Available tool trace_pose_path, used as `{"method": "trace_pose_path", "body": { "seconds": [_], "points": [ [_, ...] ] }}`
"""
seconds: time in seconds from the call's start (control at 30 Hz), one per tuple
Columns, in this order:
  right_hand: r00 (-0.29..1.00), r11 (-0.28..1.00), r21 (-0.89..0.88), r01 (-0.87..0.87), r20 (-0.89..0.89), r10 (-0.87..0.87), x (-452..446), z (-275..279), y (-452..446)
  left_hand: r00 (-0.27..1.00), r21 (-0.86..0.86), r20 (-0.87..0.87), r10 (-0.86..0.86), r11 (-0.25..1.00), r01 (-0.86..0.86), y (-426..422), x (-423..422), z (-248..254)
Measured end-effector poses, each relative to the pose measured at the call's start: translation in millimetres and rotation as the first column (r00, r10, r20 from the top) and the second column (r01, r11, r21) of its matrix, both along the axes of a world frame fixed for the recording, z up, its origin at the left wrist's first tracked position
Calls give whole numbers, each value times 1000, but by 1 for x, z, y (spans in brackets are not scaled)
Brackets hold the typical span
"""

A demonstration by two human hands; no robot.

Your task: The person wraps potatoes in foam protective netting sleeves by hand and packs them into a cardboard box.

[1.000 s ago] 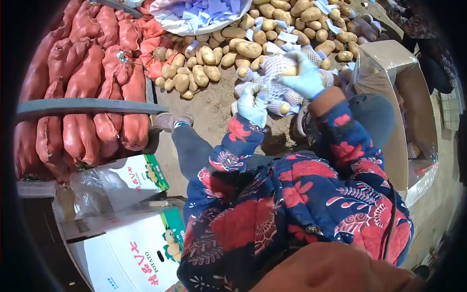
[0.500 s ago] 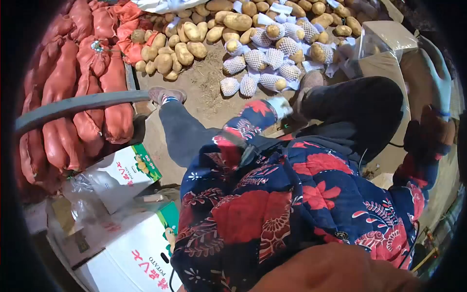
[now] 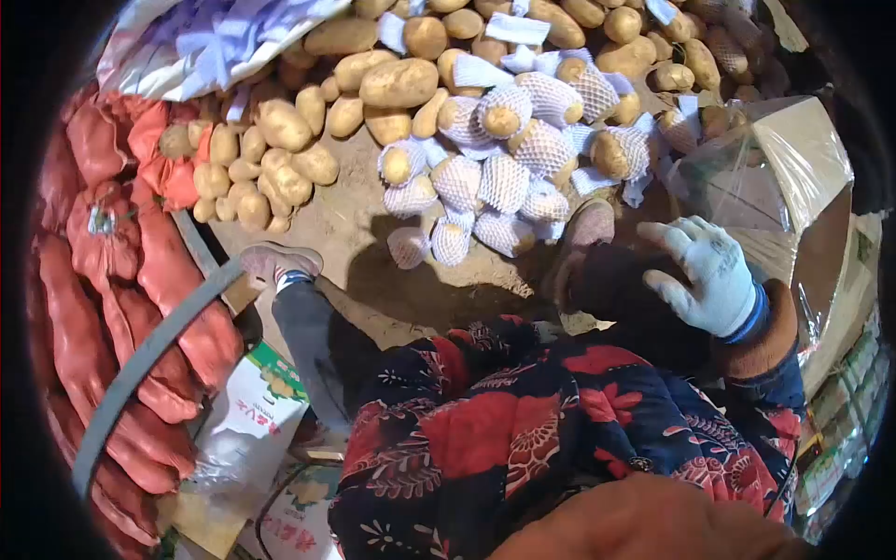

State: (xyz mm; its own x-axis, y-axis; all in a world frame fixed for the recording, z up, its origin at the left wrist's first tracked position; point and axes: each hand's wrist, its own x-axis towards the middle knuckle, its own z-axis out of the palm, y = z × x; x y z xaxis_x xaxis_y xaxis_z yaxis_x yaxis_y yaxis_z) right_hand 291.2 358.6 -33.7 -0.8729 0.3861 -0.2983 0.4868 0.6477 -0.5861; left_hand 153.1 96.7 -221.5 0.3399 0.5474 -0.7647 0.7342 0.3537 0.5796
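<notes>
My right hand (image 3: 705, 277), in a pale glove with a blue cuff, is above my right leg, its fingers apart and nothing in them. Just left of the open carton (image 3: 779, 201), it touches no potato. Only a dim bit of my left hand (image 3: 549, 329) shows at the sleeve end by my lap; its fingers are hidden in shadow. Ahead of my feet lies a heap of potatoes in white foam nets (image 3: 504, 182). Bare potatoes (image 3: 399, 84) and loose pale foam sleeves (image 3: 518, 30) lie behind and beside them.
Full red mesh sacks (image 3: 177, 289) line the left side, crossed by a grey curved bar (image 3: 154, 350). White printed potato cartons (image 3: 250, 411) lie at lower left. A white bag (image 3: 121, 70) of purple foam sleeves stands at upper left. My shoes flank the netted heap.
My right hand has come back from the carton at the far right to above my right leg. My left hand has dropped into shadow near my lap. The view has shifted closer to the potatoes.
</notes>
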Motion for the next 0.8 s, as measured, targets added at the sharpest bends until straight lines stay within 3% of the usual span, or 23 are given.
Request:
{"method": "trace_pose_path", "body": {
  "seconds": [0.13, 0.27, 0.3, 0.37, 0.43, 0.47, 0.53, 0.57, 0.63, 0.7, 0.77, 0.8],
  "points": [
    [1000, 1000, 29, -8, -6, 8, 8, -1, 32, 1000, -9, -10, 0, 1000, 0, 17, -8, 3],
    [976, 988, -12, 152, -153, -152, 36, 15, 25, 999, 48, -21, 40, 998, -39, 22, -6, 9],
    [973, 989, 18, 148, -183, -143, 48, 18, 18, 998, 74, -13, 69, 995, -68, 24, -2, 6],
    [991, 992, -8, 125, -40, -126, 66, 15, 19, 993, 121, 14, 119, 985, -120, 22, 5, 10],
    [989, 978, 164, 132, -85, -119, 76, 11, 22, 979, 157, 65, 193, 967, -201, 26, 17, 10],
    [983, 985, 95, 145, -124, -132, 79, 14, 18, 967, 190, 90, 238, 949, -251, 29, 18, 11],
    [985, 990, 28, 135, -113, -131, 75, 35, 14, 915, 249, 161, 370, 882, -400, 35, 7, 12],
    [991, 955, 291, 54, -132, -16, 65, 46, 6, 886, 263, 167, 433, 846, -463, 37, -4, 21],
    [975, 919, 387, 76, -223, 14, 43, 75, -12, 824, 270, 167, 542, 778, -567, 38, -18, 70],
    [937, 946, 292, 139, -347, -31, 18, 100, -15, 738, 263, 145, 659, 694, -671, 41, -30, 132],
    [854, 939, 205, 276, -501, -142, 0, 107, -3, 592, 148, 355, 724, 582, -800, 33, -41, 115],
    [812, 927, 103, 361, -523, -258, -10, 105, 8, 534, 46, 386, 752, 563, -825, 34, -46, 134]
  ]
}}
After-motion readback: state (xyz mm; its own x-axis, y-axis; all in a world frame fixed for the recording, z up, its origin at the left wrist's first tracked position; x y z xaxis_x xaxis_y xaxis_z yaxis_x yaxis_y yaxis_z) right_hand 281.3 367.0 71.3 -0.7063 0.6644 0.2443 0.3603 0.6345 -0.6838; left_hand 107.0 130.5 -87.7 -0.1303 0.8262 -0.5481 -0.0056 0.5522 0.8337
